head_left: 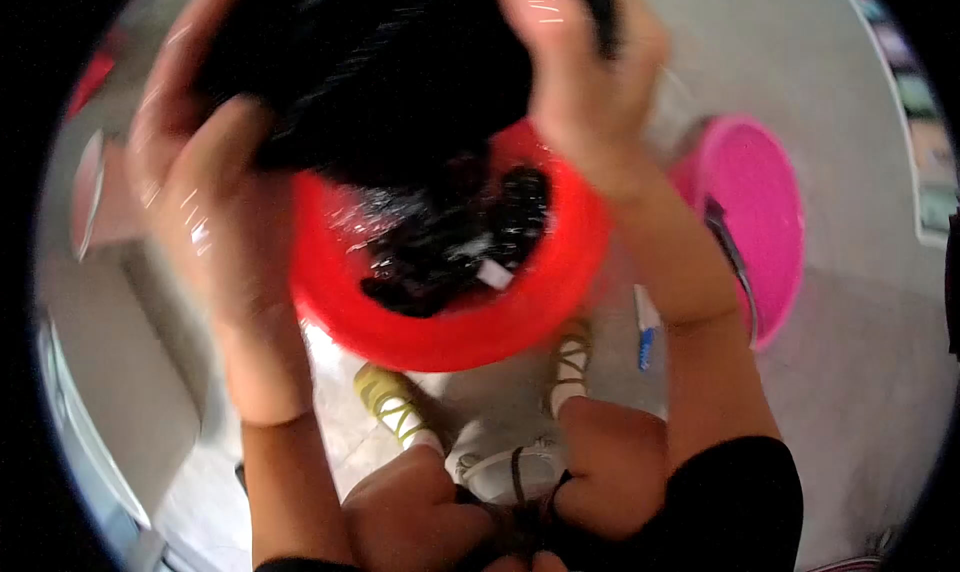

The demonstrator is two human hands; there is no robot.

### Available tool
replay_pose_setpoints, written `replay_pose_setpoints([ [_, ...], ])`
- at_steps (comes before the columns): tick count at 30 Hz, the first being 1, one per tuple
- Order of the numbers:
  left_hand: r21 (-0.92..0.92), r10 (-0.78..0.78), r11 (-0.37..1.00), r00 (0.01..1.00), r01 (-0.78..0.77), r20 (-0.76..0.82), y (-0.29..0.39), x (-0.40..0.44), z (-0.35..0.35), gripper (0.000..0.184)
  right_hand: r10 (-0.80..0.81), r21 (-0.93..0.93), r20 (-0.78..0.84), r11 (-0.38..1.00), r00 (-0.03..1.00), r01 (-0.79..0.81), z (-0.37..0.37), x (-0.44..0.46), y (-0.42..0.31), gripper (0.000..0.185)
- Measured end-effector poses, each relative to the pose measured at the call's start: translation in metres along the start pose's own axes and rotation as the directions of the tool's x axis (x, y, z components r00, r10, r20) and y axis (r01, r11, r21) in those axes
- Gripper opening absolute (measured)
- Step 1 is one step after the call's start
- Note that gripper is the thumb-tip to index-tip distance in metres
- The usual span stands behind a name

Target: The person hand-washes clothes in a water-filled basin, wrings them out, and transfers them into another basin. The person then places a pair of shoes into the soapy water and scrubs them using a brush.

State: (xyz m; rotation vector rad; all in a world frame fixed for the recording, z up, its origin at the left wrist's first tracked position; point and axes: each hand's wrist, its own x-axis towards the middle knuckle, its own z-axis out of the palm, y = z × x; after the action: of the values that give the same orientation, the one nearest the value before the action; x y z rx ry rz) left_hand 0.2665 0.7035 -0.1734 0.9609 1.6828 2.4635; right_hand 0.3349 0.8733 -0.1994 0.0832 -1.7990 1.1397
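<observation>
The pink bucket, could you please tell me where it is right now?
In the head view, the pink bucket is on the right side, to the right of the red basin and just outside the person's right forearm.

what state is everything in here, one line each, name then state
Left hand, gripping black cloth
Right hand, gripping black cloth
Black cloth, held up, motion-blurred
Red basin, open, upright, partly filled
Dark bundle, wet, inside red basin
Pink basin, open, dark strip across one side
Shoes, worn, straps crisscrossed
Blue-and-white item, on floor, too blurred to identify
</observation>
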Motion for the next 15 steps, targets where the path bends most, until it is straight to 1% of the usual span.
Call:
replay_pose_setpoints([
  [1,-0.037,0.054,0.998,0.998,-0.053,0.027,0.001,-0.002,0.002,0.061,-0.120,0.002,-0.063,0.993,0.991,0.120,0.002,0.004,0.000,0.025],
  [2,0.015,0.020,1.000,0.999,-0.019,-0.047,-0.003,-0.009,0.006,0.063,0.055,0.017,0.085,0.998,0.995,-0.056,-0.006,-0.003,-0.004,0.026],
  [3,0.130,0.042,0.991,0.999,-0.043,0.011,-0.020,-0.014,-0.003,0.065,0.066,-0.025,0.083,0.998,0.994,-0.065,-0.004,-0.015,0.005,0.029],
  [4,0.330,0.032,0.943,0.998,-0.046,0.047,-0.040,-0.024,-0.011,0.068,0.050,-0.033,0.106,0.998,0.993,-0.047,0.002,-0.035,0.024,0.030],
  [5,0.442,-0.059,0.897,0.996,0.021,0.073,-0.061,-0.032,-0.018,0.073,-0.005,-0.187,0.136,0.982,0.991,0.030,0.006,-0.058,0.048,0.027],
  [6,0.598,-0.077,0.801,0.987,-0.021,0.139,-0.093,-0.041,-0.034,0.076,0.060,-0.152,0.231,0.988,0.971,-0.025,0.007,-0.073,0.056,0.026],
  [7,0.658,-0.147,0.753,0.977,0.008,0.156,-0.120,-0.053,-0.039,0.076,0.085,-0.268,0.260,0.963,0.962,-0.012,0.011,-0.099,0.078,0.027],
  [8,0.751,-0.186,0.660,0.965,-0.015,0.183,-0.153,-0.065,-0.047,0.074,0.170,-0.339,0.331,0.939,0.928,-0.051,0.011,-0.119,0.094,0.031],
  [9,0.820,-0.224,0.566,0.941,-0.088,0.255,-0.183,-0.077,-0.055,0.076,0.326,-0.468,0.421,0.877,0.846,-0.105,0.010,-0.140,0.111,0.041],
  [10,0.895,-0.387,0.440,0.885,-0.069,0.258,-0.218,-0.090,-0.066,0.084,0.401,-0.539,0.510,0.839,0.761,-0.080,0.009,-0.151,0.121,0.048],
  [11,0.980,-0.583,0.165,0.791,-0.109,0.186,-0.235,-0.101,-0.063,0.091,0.477,-0.602,0.581,0.797,0.659,-0.046,0.006,-0.162,0.131,0.055],
  [13,0.963,-0.697,-0.022,0.695,-0.268,0.178,-0.247,-0.120,-0.054,0.096,0.497,-0.684,0.667,0.704,0.555,0.193,0.007,-0.191,0.154,0.063],
  [14,0.952,-0.694,-0.067,0.699,-0.299,0.171,-0.264,-0.134,-0.058,0.098,0.524,-0.690,0.666,0.703,0.531,0.173,0.007,-0.205,0.161,0.061],
  [15,0.958,-0.704,-0.044,0.689,-0.282,0.171,-0.269,-0.139,-0.058,0.100,0.579,-0.701,0.652,0.706,0.489,0.099,0.012,-0.214,0.167,0.059],
])
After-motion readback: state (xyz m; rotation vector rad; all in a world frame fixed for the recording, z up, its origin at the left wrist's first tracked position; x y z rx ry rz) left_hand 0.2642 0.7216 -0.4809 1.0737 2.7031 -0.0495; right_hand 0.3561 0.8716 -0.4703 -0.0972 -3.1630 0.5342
